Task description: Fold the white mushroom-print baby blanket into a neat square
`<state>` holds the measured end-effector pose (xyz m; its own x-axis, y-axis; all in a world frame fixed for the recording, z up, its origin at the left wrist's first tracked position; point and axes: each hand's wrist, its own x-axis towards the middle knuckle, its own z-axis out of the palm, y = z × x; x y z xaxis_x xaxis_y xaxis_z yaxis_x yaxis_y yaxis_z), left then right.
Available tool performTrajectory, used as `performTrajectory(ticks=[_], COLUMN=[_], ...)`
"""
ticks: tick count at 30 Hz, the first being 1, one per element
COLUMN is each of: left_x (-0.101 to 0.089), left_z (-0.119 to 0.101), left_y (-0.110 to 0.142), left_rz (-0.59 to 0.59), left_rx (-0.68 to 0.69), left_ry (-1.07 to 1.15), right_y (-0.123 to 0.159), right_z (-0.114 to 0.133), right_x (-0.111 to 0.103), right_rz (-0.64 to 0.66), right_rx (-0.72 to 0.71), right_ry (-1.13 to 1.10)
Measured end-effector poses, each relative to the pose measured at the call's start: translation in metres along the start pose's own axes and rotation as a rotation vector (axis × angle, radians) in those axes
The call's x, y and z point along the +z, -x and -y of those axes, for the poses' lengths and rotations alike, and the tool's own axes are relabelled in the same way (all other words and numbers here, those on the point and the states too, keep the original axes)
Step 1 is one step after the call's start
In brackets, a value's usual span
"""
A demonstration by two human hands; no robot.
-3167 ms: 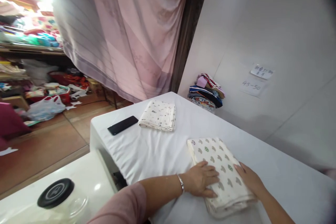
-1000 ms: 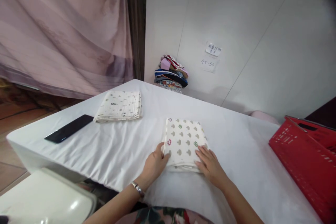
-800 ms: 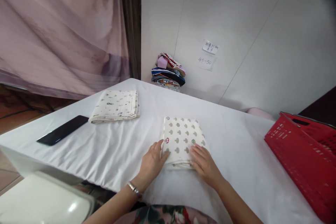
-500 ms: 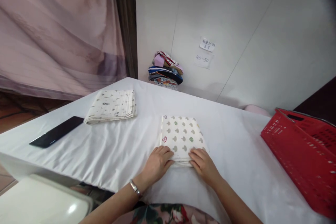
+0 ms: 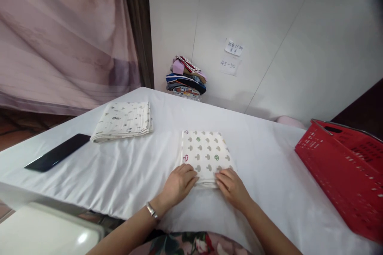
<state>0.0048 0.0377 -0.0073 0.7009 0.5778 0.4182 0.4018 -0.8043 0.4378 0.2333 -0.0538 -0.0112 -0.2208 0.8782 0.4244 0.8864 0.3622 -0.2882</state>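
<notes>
A folded white cloth (image 5: 206, 151) printed with grey, green and red mushrooms lies flat on the white-covered table in front of me. My left hand (image 5: 179, 183) grips its near left corner, fingers on top and thumb at the front edge. At the near right corner, my right hand (image 5: 232, 187) pinches the cloth in the same way. Layered folds show along the near edge between my thumbs. Farther left rests a second folded cloth (image 5: 122, 120), white with small dark prints, touched by neither hand.
A black flat phone-like slab (image 5: 58, 153) lies at the table's left. On the right stands a red plastic basket (image 5: 338, 175). Beyond the table's far edge is a stack of folded clothes (image 5: 186, 77) by the wall. A white stool-like surface (image 5: 44, 231) sits at lower left.
The view has shifted slightly, so most things sit a little farther left. Both hands keep their hold on the mushroom-print cloth, with hardly any movement.
</notes>
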Motion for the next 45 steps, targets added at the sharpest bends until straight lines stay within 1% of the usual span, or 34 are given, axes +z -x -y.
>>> performTrajectory(ticks=[3, 6, 8, 10, 12, 14, 15, 17, 19, 21, 22, 24, 27, 29, 30, 32, 33, 35, 37, 39, 41, 45], left_x=[0.005, 0.014, 0.016, 0.013, 0.007, 0.003, 0.003, 0.008, 0.019, 0.031, 0.036, 0.042, 0.043, 0.042, 0.041, 0.039, 0.037, 0.030, 0.021, 0.013, 0.008, 0.009], left_z=[0.004, 0.006, 0.004, 0.003, 0.005, 0.011, 0.016, 0.028, 0.039, 0.047, 0.050, 0.051, 0.051, 0.051, 0.052, 0.056, 0.059, 0.065, 0.072, 0.076, 0.079, 0.079], left_y=[-0.008, -0.008, -0.007, -0.011, -0.022, -0.040, -0.049, -0.064, -0.071, -0.071, -0.070, -0.066, -0.062, -0.062, -0.062, -0.062, -0.062, -0.064, -0.067, -0.071, -0.073, -0.073], left_rz=[-0.037, -0.007, 0.020, 0.047, 0.053, 0.010, -0.023, -0.068, -0.044, 0.022, 0.050, 0.080, 0.084, 0.068, 0.042, -0.053, -0.107, -0.173, -0.150, -0.097, -0.064, 0.022], left_rx=[-0.002, -0.010, -0.026, -0.051, -0.080, -0.096, -0.106, -0.163, -0.257, -0.316, -0.328, -0.344, -0.377, -0.383, -0.382, -0.413, -0.460, -0.629, -0.832, -0.968, -1.030, -1.042], left_ry=[-0.012, -0.073, -0.089, -0.076, -0.062, -0.078, -0.104, -0.178, -0.236, -0.251, -0.248, -0.239, -0.205, -0.149, -0.114, -0.039, 0.002, 0.114, 0.257, 0.395, 0.515, 0.791], right_y=[-0.002, -0.011, -0.025, -0.045, -0.070, -0.095, -0.106, -0.123, -0.130, -0.130, -0.128, -0.124, -0.121, -0.123, -0.124, -0.127, -0.128, -0.128, -0.125, -0.118, -0.108, -0.088], right_z=[0.001, 0.003, 0.006, 0.007, 0.004, -0.005, -0.012, -0.029, -0.049, -0.066, -0.073, -0.080, -0.080, -0.079, -0.079, -0.083, -0.088, -0.098, -0.109, -0.116, -0.118, -0.115], right_x=[-0.002, -0.005, -0.006, -0.004, 0.001, 0.010, 0.016, 0.027, 0.037, 0.046, 0.050, 0.056, 0.059, 0.058, 0.057, 0.052, 0.049, 0.042, 0.037, 0.034, 0.033, 0.033], right_rz=[0.009, 0.027, 0.043, 0.032, -0.006, -0.036, -0.029, 0.028, 0.129, 0.224, 0.259, 0.302, 0.336, 0.340, 0.340, 0.325, 0.294, 0.178, 0.085, 0.069, 0.075, 0.087], right_rx=[0.036, 0.121, 0.140, 0.093, 0.019, -0.026, -0.023, 0.051, 0.196, 0.323, 0.358, 0.385, 0.405, 0.414, 0.415, 0.423, 0.439, 0.522, 0.690, 0.860, 0.939, 0.957], right_ry=[-0.040, -0.107, -0.147, -0.166, -0.148, -0.091, -0.045, 0.069, 0.174, 0.231, 0.243, 0.260, 0.277, 0.267, 0.248, 0.193, 0.165, 0.111, 0.020, -0.103, -0.192, -0.244])
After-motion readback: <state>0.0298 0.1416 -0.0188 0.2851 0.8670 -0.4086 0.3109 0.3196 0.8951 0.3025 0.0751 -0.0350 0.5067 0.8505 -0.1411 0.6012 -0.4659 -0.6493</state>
